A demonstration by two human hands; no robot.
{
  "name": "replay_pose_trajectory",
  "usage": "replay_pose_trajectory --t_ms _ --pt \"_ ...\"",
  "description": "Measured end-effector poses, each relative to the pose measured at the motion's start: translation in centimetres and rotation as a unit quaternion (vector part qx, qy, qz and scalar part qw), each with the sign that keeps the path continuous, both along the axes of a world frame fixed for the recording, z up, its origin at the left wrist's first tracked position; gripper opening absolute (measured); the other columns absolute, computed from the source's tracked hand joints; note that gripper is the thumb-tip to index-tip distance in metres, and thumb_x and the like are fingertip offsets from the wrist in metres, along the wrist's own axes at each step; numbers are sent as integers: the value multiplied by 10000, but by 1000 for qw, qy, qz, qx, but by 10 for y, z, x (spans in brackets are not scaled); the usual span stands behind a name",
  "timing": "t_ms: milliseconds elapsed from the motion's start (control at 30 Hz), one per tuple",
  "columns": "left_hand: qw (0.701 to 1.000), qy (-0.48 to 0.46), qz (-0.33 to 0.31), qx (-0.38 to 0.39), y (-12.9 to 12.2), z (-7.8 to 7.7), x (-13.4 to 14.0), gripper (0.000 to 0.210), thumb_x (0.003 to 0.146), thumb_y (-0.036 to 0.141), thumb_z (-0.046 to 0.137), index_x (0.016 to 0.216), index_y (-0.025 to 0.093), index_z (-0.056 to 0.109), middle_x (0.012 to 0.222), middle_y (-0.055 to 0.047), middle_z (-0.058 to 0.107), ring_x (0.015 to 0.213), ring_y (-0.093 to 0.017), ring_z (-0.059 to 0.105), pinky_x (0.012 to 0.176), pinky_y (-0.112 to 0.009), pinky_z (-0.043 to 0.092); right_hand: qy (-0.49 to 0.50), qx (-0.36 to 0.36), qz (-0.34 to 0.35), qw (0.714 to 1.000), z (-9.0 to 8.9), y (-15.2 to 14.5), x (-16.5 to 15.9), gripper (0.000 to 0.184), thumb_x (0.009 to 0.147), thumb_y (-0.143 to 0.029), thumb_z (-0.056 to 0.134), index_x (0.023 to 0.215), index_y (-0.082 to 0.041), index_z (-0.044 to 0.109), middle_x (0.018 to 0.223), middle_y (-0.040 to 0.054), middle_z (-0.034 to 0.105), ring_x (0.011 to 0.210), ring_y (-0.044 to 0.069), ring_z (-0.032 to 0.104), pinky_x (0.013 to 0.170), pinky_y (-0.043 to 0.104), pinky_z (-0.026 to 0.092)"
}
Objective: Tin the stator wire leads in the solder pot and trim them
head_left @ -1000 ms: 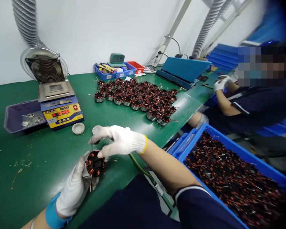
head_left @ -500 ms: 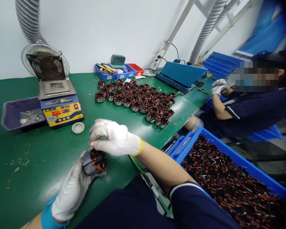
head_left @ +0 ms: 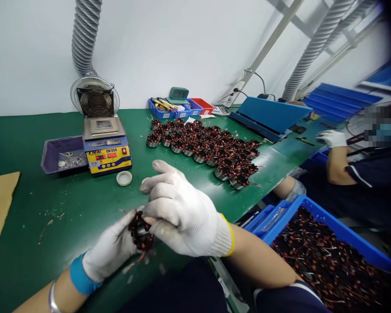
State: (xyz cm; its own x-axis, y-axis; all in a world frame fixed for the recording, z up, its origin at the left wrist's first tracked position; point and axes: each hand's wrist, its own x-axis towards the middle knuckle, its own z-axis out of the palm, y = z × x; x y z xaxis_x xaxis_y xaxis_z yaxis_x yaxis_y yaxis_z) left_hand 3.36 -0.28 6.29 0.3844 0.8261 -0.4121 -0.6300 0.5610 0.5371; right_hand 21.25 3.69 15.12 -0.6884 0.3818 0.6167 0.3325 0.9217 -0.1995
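A motor stator (head_left: 140, 232), a metal ring wound with copper wire, is held over the green table in my gloved left hand (head_left: 115, 245), its open face turned toward me. At its right rim, my gloved right hand (head_left: 179, 213) has its thumb and forefinger pinched together while its other fingers curl loosely above. What lies in that pinch is hidden. Small bits below the stator are smeared by motion. Further back, several similar stators (head_left: 202, 145) stand in rows with wire ends sticking out.
Left of the rows stand a yellow-and-blue soldering pot (head_left: 109, 158) with a fan, a purple tray (head_left: 63, 152) and a white lid (head_left: 124, 178). Cardboard (head_left: 0, 208) lies at left. A blue crate (head_left: 326, 226) of wound parts is at right, near a co-worker (head_left: 371, 161).
My view has swung left. The stator has turned in my left hand, its open face now more toward me. My right hand has come down from above it to its right rim.
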Motion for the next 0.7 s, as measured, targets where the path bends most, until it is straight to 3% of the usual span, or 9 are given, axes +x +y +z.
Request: replay_pose_trajectory --t_ms 100,200,333,467,533,600,700 --pt "997 -30 71 -15 8 11 -12 395 704 595 744 792 213 696 913 -50 773 924 -274 723 794 -413 620 16 6 -14 1000 5 -2 3 54 881 -191 551 889 -244 559 866 25 661 1101 194 648 1203 512 317" --pt "991 -28 122 -45 16 15 -15 411 885 538 569 665 200 648 720 -23 749 808 -209 732 839 -360 605 35 -9 9 999 11 -2 -2 59 880 -174 562 857 -228 561 868 30 661 1103 184 642 1184 461 361" --pt "997 -25 45 -56 8 8 0 279 931 376 560 795 191 718 604 20 696 687 -195 729 724 -323 610 46 -31 45 997 6 0 -11 85 885 -181 556 808 -213 572 855 42 656 1070 181 643 1166 421 396" --pt "998 18 -47 40 -3 3 7 355 795 529 693 709 187 729 557 -2 688 503 -216 683 473 -305 565 79 -97 33 992 -9 3 -7 112 913 -224 559 806 -214 592 840 32 659 1042 179 659 1154 445 401" --pt "997 31 -51 44 -3 5 5 440 688 611 765 750 175 753 599 -39 718 453 -225 661 400 -306 535 168 -169 6 971 -17 6 0 132 915 -246 588 790 -211 606 820 24 669 1032 185 670 1103 434 447" --pt "998 39 -43 14 0 6 2 534 630 638 793 863 157 777 675 -83 751 452 -232 658 368 -298 510 268 -253 -37 929 -28 10 10 156 903 -264 608 758 -204 615 808 28 679 1026 197 672 1016 407 502" --pt "998 42 -22 -33 4 7 -2 564 668 602 763 961 121 775 750 -125 770 469 -234 659 354 -286 484 290 -396 -85 867 -54 14 24 144 824 -330 684 820 -188 659 886 49 713 967 212 680 879 373 548"
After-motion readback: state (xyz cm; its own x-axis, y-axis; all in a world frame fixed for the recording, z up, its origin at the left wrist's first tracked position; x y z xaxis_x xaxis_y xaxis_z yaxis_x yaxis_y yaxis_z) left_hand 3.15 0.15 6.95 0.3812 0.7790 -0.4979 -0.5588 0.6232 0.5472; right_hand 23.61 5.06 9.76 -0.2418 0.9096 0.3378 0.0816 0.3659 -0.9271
